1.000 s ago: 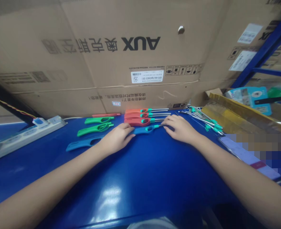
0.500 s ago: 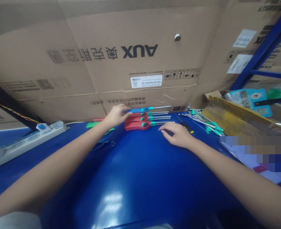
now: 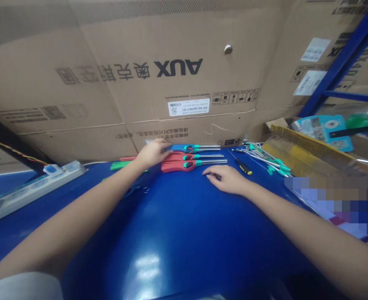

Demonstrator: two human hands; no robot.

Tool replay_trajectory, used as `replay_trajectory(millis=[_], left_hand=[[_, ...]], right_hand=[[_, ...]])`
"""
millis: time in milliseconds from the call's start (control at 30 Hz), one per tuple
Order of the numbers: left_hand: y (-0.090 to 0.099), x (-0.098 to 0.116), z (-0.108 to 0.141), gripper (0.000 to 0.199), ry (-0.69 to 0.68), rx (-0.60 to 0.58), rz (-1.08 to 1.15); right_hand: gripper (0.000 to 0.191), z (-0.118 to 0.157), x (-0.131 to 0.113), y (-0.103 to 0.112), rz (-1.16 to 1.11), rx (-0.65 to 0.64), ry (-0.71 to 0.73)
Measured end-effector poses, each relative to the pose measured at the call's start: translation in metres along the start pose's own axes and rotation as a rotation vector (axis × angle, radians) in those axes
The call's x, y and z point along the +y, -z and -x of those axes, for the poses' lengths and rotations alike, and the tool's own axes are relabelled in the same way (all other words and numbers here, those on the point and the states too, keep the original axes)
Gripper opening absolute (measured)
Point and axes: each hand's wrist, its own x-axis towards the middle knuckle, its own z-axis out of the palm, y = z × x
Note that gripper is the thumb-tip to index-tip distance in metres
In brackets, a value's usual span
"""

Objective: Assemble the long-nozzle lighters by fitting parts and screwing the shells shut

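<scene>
Pinching the blue lighter (image 3: 178, 148) by its handle behind the red lighters (image 3: 173, 166), my left hand (image 3: 155, 153)'s got its fingers nearly together. Right hand (image 3: 229, 179)'s loosely curled near the screwdriver (image 3: 244, 166), can't tell if it's holding anything.

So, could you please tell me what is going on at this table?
Someone is working bare-handed at a blue table. The left grip is at the handle end of a blue lighter, which lies behind the red lighters. The right grip is curled on the near side of these; whether it holds anything is unclear. A screwdriver lies just beyond it, and loose rods lie further right.
</scene>
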Motion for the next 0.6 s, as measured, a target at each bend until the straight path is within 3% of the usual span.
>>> replay_trajectory(millis=[233,400,600], left_hand=[[0.004,0.003,0.001,0.034,0.009,-0.012,-0.053],[0.012,0.019,0.008,0.042,-0.006,0.042,-0.054],[0.016,0.048,0.033,0.045,-0.202,-0.066,-0.023]], right_hand=[[0.038,0.0,-0.003,0.002,0.058,-0.079,-0.004],[0.04,0.0,-0.005,0.003,0.094,-0.1,-0.025],[0.048,0.0,-0.01,0.002,0.154,-0.101,-0.085]])
